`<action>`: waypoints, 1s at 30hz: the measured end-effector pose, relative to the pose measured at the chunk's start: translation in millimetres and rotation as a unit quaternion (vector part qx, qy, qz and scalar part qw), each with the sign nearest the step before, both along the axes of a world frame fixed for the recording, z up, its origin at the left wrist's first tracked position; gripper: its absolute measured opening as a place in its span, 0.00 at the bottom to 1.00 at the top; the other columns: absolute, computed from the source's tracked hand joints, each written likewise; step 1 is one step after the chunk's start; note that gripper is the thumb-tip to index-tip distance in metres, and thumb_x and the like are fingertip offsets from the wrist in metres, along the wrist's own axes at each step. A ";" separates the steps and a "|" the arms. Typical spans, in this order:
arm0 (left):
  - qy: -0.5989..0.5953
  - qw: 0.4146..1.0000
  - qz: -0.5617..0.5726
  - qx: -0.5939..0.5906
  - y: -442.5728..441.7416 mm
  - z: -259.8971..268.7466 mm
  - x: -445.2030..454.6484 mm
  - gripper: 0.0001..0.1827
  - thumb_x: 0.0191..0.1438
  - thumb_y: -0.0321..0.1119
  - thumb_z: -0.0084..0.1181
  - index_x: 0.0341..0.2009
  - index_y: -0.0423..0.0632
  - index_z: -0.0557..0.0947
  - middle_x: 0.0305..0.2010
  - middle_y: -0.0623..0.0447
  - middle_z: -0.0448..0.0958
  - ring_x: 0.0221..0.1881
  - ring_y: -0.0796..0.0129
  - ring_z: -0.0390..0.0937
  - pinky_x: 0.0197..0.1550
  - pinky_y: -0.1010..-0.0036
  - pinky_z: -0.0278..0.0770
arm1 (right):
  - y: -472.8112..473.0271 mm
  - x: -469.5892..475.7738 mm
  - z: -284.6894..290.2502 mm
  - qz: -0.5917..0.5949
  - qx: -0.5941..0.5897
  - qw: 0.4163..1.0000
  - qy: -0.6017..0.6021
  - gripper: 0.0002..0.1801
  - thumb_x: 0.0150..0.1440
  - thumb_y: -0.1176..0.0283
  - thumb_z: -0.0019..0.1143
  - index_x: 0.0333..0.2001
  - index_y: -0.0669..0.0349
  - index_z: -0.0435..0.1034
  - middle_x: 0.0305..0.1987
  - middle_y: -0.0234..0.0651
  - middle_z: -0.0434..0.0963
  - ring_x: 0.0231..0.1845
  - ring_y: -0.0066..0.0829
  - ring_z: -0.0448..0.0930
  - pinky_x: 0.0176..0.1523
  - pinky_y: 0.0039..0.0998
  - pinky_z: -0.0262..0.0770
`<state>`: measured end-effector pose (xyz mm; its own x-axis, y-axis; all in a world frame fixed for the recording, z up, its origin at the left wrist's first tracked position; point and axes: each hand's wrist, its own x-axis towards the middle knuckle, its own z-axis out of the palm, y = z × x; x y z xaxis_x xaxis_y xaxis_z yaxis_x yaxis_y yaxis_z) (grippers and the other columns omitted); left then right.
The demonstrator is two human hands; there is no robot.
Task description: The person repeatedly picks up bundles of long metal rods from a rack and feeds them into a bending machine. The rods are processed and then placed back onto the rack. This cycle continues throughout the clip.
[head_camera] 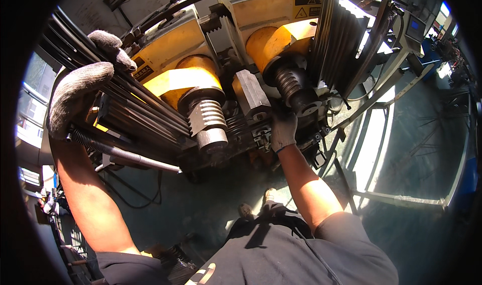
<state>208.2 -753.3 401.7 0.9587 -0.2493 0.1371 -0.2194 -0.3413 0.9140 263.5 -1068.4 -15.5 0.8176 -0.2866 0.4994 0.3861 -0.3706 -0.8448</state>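
My left hand, in a grey knitted glove, curls round a bundle of thin dark metal rods at the left of a yellow machine. These rods slope down toward a grooved steel roller on the machine's left yellow arm. My right hand, gloved too, reaches in under the second grooved roller. Beside that hand is a faceted steel block. My right fingers are hidden in shadow among the machine parts, so their grip cannot be made out.
A coil spring juts out below my left hand. More dark upright bars stand at the right, near a control panel with a lit screen. A metal frame crosses the green floor on the right. Cables hang at lower left.
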 end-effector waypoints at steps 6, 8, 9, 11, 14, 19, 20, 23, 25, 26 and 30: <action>-0.004 0.997 -0.063 0.046 12.0 4.1 13.0 0.22 0.66 0.37 0.68 0.59 0.38 0.85 0.55 0.44 0.88 0.60 0.57 0.85 0.70 0.63 0.77 | -5.0 -6.0 14.7 0.123 0.283 0.944 0.120 0.17 0.69 0.67 0.67 0.56 0.66 0.79 0.53 0.35 0.85 0.56 0.30 0.86 0.59 0.34 0.80; -0.031 0.995 -0.066 0.067 14.2 8.1 0.4 0.21 0.66 0.40 0.68 0.57 0.38 0.87 0.54 0.44 0.88 0.59 0.58 0.86 0.70 0.63 0.78 | -4.4 -18.4 28.0 0.116 0.329 0.928 0.134 0.19 0.69 0.68 0.67 0.60 0.65 0.78 0.56 0.35 0.85 0.58 0.29 0.84 0.61 0.34 0.79; -0.014 0.996 -0.004 0.082 24.9 11.0 -7.6 0.23 0.67 0.42 0.67 0.57 0.37 0.88 0.55 0.44 0.88 0.58 0.58 0.86 0.68 0.63 0.79 | 0.9 -29.0 43.8 0.101 0.433 0.888 0.117 0.20 0.69 0.69 0.66 0.62 0.65 0.78 0.57 0.36 0.85 0.59 0.28 0.84 0.63 0.34 0.78; 0.002 0.986 0.113 0.124 64.1 24.5 -61.6 0.24 0.66 0.44 0.67 0.56 0.36 0.88 0.54 0.44 0.87 0.56 0.58 0.85 0.67 0.60 0.80 | 14.1 -55.8 58.7 0.112 0.540 0.828 0.100 0.21 0.70 0.68 0.65 0.64 0.65 0.77 0.59 0.36 0.84 0.60 0.27 0.82 0.64 0.33 0.77; -0.088 0.977 0.115 0.156 48.7 14.4 -119.6 0.24 0.59 0.42 0.68 0.53 0.37 0.86 0.49 0.44 0.85 0.52 0.55 0.84 0.66 0.54 0.80 | 1.2 -106.3 49.1 0.100 0.502 0.853 0.099 0.22 0.72 0.67 0.64 0.65 0.65 0.77 0.60 0.35 0.84 0.59 0.26 0.82 0.63 0.33 0.77; -0.253 0.957 0.016 0.138 -10.0 -33.8 -216.1 0.24 0.48 0.40 0.68 0.47 0.39 0.83 0.40 0.44 0.82 0.45 0.52 0.82 0.66 0.44 0.80 | -69.8 -214.0 43.7 0.041 0.413 0.902 0.122 0.12 0.74 0.69 0.63 0.55 0.66 0.78 0.43 0.35 0.86 0.45 0.30 0.86 0.55 0.34 0.83; -0.293 0.942 -0.052 0.153 18.0 -51.7 -237.5 0.36 0.64 0.56 0.65 0.60 0.34 0.78 0.47 0.47 0.79 0.49 0.59 0.80 0.65 0.56 0.78 | -90.9 -238.7 33.7 0.034 0.416 0.897 0.146 0.12 0.76 0.67 0.60 0.55 0.64 0.75 0.42 0.34 0.85 0.45 0.28 0.86 0.53 0.33 0.84; -0.287 0.930 -0.222 0.055 7.7 -80.6 -270.3 0.31 0.69 0.57 0.65 0.55 0.37 0.81 0.41 0.46 0.83 0.45 0.52 0.83 0.57 0.47 0.84 | -180.1 -313.5 3.9 -0.079 0.466 0.868 0.152 0.09 0.77 0.66 0.59 0.51 0.59 0.73 0.34 0.31 0.80 0.32 0.29 0.84 0.36 0.35 0.85; -0.239 0.932 -0.174 -0.211 -1.1 -162.4 -301.4 0.23 0.68 0.43 0.60 0.59 0.39 0.80 0.44 0.47 0.81 0.47 0.52 0.82 0.61 0.48 0.82 | -254.4 -368.1 -11.3 -0.215 0.362 0.893 0.161 0.07 0.76 0.68 0.60 0.47 0.61 0.74 0.33 0.30 0.80 0.31 0.25 0.82 0.36 0.31 0.81; -0.166 0.904 -0.124 -0.373 -21.4 -199.3 -322.0 0.20 0.66 0.34 0.58 0.61 0.41 0.79 0.46 0.47 0.81 0.50 0.53 0.82 0.62 0.49 0.81 | -285.7 -399.2 -6.2 -0.244 0.367 0.889 0.125 0.08 0.76 0.68 0.61 0.47 0.60 0.74 0.32 0.28 0.79 0.30 0.24 0.80 0.35 0.30 0.79; 0.219 0.762 0.223 -0.567 -83.1 -356.6 -347.8 0.15 0.53 0.32 0.60 0.45 0.39 0.84 0.41 0.44 0.84 0.47 0.50 0.83 0.67 0.47 0.80 | -413.2 -509.3 32.7 -0.424 0.187 0.884 0.057 0.07 0.75 0.68 0.63 0.48 0.60 0.75 0.31 0.29 0.79 0.27 0.21 0.76 0.33 0.30 0.76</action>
